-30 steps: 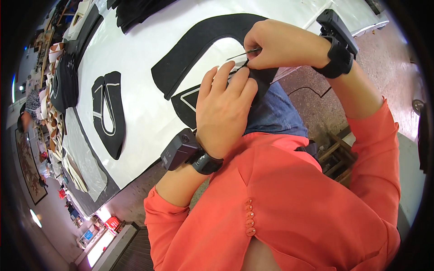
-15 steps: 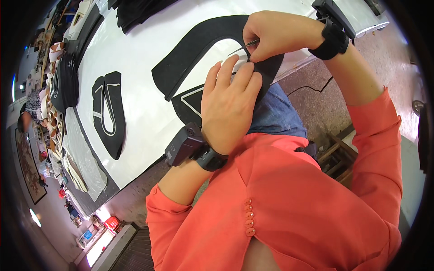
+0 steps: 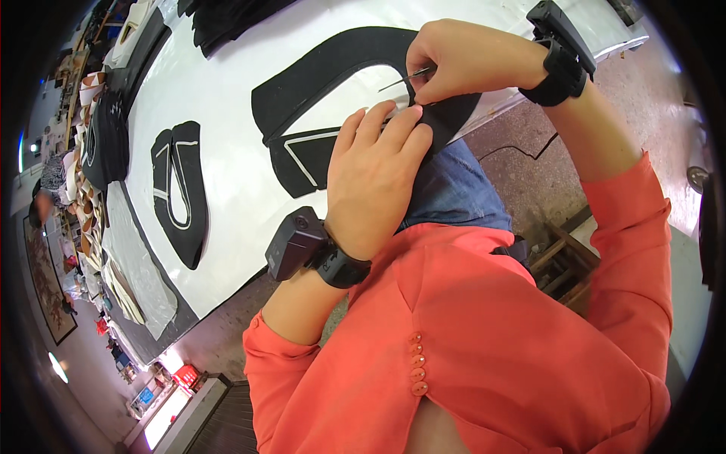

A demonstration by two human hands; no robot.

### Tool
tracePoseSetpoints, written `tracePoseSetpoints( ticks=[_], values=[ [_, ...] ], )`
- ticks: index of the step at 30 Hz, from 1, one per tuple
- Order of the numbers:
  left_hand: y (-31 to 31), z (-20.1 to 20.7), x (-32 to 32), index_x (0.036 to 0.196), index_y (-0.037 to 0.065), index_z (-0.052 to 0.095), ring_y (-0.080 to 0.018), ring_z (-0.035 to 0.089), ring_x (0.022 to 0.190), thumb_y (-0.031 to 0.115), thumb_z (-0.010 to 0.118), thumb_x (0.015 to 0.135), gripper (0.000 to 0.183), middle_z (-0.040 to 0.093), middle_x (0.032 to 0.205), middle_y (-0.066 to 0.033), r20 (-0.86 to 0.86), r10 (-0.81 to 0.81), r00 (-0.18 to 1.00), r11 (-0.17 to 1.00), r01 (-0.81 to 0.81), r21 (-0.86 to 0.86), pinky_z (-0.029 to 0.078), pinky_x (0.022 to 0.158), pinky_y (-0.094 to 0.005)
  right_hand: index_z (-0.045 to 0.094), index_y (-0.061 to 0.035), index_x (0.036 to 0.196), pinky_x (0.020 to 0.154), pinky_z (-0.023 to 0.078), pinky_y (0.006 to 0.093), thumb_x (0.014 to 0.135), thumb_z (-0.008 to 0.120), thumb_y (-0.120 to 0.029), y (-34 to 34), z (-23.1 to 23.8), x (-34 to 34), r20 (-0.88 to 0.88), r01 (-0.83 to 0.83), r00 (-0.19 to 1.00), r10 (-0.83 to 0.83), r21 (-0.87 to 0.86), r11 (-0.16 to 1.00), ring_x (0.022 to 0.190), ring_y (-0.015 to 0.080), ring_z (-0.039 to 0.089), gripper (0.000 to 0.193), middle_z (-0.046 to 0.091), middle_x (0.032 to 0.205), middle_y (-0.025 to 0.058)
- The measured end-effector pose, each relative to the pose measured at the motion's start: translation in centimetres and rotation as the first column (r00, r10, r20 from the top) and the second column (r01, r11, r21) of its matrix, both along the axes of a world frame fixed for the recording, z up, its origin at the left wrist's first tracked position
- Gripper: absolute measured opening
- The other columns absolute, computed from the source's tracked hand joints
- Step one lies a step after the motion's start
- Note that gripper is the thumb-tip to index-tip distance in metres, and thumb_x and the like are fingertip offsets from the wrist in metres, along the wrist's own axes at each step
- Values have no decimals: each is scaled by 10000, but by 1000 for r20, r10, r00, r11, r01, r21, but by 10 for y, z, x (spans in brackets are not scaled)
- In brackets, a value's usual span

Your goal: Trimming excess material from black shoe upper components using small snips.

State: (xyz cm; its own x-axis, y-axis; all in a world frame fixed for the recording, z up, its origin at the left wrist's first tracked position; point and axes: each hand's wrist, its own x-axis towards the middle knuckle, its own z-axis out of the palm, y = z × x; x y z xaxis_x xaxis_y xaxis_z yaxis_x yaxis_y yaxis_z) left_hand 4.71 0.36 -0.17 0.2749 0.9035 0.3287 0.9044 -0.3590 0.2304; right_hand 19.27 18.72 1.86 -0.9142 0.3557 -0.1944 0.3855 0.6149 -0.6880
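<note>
A large black U-shaped piece, which looks like a shoe upper [image 3: 318, 74], lies on the white table in front of me. White strips mark its near arm, whose end lines up with the far arm's end. My left hand [image 3: 378, 166] rests over that near arm, fingers stretched and slightly bent, its thumb hidden. Close to its fingertips, my right hand [image 3: 446, 64] is closed at the piece's curved end. From its fingers juts a thin pointed metal tool [image 3: 395, 81], aimed left; the grip hides its kind. Both wrists carry black strapped devices.
A smaller black piece with white strips [image 3: 185, 197] lies to the left on the white tabletop [image 3: 234, 227]. Black material [image 3: 231, 23] is heaped at the far edge. More black pieces [image 3: 108, 140] and clear plastic [image 3: 144, 265] line the left side. A wooden stool [image 3: 563, 261] stands right.
My left hand has slid slightly left. The near arm of the black piece has moved left and away from me, closing the step between the two arm ends. My right hand has barely moved.
</note>
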Motion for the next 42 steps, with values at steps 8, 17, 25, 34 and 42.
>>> tracePoseSetpoints(
  ticks=[8,17,25,34,42],
  values=[
    [-6,2,-40,1013,60,707,-270,658,1100,36,614,806,229,719,1191,-25,105,-169,980,984,174,-41,537,915,-399,700,71,822,620,512,385,754,684,-194,-41,2,-7,38,123,992,-123,2,992,612,291,645,274,644,666,212],
    [-10,4,-30,1015,71,702,-258,654,1090,30,650,780,243,708,1133,-20,35,-133,990,991,133,5,526,901,-393,673,56,767,594,479,362,744,701,-198,-28,1,-5,12,93,996,-93,6,996,581,258,583,256,608,641,175],
    [-13,-3,-20,1048,73,700,-271,637,1111,31,646,795,261,692,1147,-34,40,-77,996,995,75,64,515,901,-409,679,60,774,596,487,361,740,707,-197,-16,-2,-7,-21,18,1000,-17,61,998,585,254,590,260,622,646,166],
    [-13,3,-30,1004,71,699,-287,634,1133,23,627,804,217,696,1170,-19,51,-121,991,993,120,16,513,925,-413,679,58,777,588,486,360,747,699,-194,-33,7,-8,54,88,995,-88,1,996,580,246,592,255,612,635,168],
    [-10,3,-24,966,65,688,-270,641,1126,-6,644,785,200,703,1153,-16,46,-97,994,995,96,9,516,908,-410,698,62,820,602,483,362,770,702,-196,-14,8,-6,-48,-25,998,27,58,998,596,227,591,263,619,646,156]
  ],
)
